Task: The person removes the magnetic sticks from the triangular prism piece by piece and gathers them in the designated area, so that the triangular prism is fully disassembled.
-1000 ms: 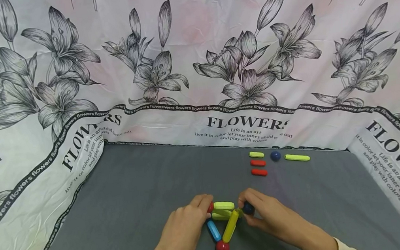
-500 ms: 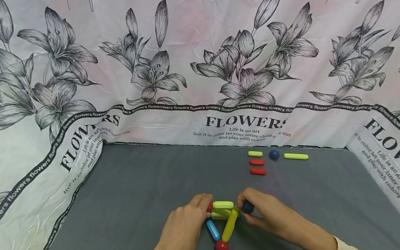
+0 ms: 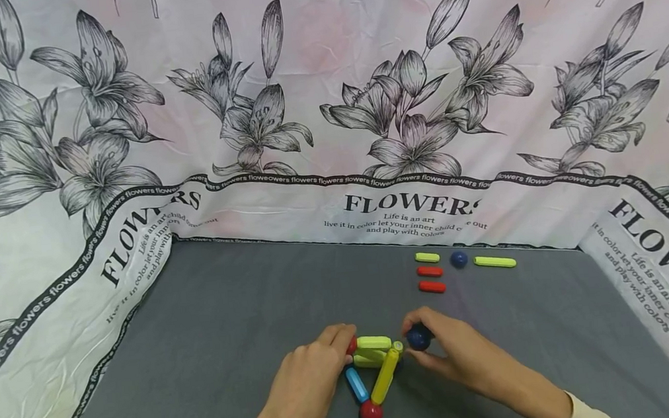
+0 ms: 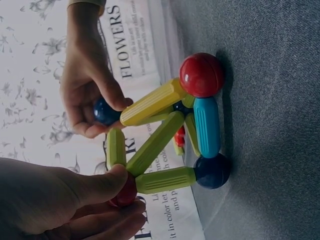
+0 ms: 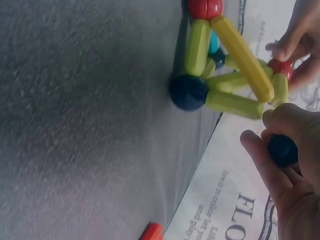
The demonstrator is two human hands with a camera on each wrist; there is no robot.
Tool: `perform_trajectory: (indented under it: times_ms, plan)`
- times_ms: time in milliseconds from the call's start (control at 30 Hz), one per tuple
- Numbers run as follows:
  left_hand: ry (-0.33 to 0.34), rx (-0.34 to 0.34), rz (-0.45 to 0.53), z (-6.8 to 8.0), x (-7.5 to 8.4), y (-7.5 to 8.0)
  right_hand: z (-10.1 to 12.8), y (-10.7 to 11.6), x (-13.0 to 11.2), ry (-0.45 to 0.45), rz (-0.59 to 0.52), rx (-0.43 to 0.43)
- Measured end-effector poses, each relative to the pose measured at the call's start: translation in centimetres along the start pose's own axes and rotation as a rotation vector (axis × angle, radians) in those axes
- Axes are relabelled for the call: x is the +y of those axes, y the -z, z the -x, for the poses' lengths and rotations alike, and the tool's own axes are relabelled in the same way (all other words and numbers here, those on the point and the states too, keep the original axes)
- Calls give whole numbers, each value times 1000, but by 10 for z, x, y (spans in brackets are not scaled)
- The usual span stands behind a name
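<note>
A magnetic stick-and-ball frame stands on the grey cloth, in front of me in the head view. My left hand [image 3: 310,374] pinches the red ball [image 4: 125,194] at its upper left corner. A short yellow-green stick [image 3: 373,343] runs right from that ball. One yellow stick [image 3: 385,377] slants up from the lower red ball [image 3: 371,414], its top end free. The light blue stick [image 4: 206,127] joins that ball to a dark blue one [image 4: 212,170]. My right hand [image 3: 460,350] holds a separate dark blue ball [image 3: 419,337] in its fingers, just right of the stick ends.
Farther back on the grey cloth [image 3: 246,296] lie a short yellow-green stick [image 3: 427,257], two red sticks [image 3: 431,287], another blue ball [image 3: 459,260] and a longer yellow-green stick [image 3: 495,262]. Flower-printed fabric [image 3: 325,103] rises behind and along both sides.
My right hand has drawn slightly up and right with the dark blue ball, and a gap now shows between the ball and the stick ends. The left hand stays on its red ball.
</note>
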State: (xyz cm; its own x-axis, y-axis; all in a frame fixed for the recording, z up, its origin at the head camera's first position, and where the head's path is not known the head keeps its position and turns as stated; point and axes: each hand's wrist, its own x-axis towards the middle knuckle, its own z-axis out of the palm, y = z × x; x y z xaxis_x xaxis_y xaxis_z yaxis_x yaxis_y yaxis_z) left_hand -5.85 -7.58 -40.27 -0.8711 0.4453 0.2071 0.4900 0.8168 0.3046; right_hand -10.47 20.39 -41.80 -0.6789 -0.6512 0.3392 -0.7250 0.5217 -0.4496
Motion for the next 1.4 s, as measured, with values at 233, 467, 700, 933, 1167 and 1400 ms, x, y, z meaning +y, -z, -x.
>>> perform_trajectory:
  times_ms: [233, 467, 700, 933, 1167, 1400]
  plan:
    - [-14, 29, -8, 1, -1, -1, 5, 9, 18, 62, 105, 126]
    - [-3, 22, -2, 1, 0, -1, 15, 21, 46, -21, 255, 181]
    - [3, -2, 5, 0, 1, 0, 23, 29, 83, -144, 367, 212]
    - [13, -17, 24, 1, 1, 1, 24, 37, 113, -286, 375, 177]
    - [7, -5, 0, 2, 0, -1, 22, 37, 138, -364, 341, 116]
    - [-13, 34, -24, 3, 0, -2, 22, 34, 154, -376, 341, 82]
